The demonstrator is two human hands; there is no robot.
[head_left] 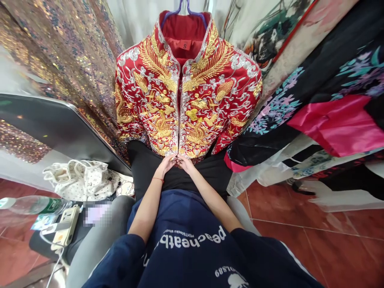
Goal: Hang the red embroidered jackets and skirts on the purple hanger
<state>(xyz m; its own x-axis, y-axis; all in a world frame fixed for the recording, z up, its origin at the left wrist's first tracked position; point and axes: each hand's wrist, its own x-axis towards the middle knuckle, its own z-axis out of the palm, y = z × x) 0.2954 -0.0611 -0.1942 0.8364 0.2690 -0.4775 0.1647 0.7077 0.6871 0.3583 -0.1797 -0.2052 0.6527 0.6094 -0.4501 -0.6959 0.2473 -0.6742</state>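
Note:
A red jacket [201, 100] with gold and silver embroidery hangs upright in front of me on a purple hanger [188, 13]. Its two front edges lie side by side, a narrow gap showing between them near the collar. At the bottom of that front opening, my left hand [168, 163] has its fingers closed on the hem just left of the middle. My right hand [184, 163] pinches the hem on the other side, the two hands almost touching. Whatever small thing may be between the fingertips is too small to make out. A black cloth [153, 176] lies beneath my hands over my lap.
Sequined fabric [72, 48] hangs at left above a dark panel [54, 132]. Beside my leg are a spotted white cloth [87, 180], a plastic bottle [33, 205] and a power strip [68, 226] with a cable. Embroidered black garments [276, 104] and pink satin [339, 124] hang at right.

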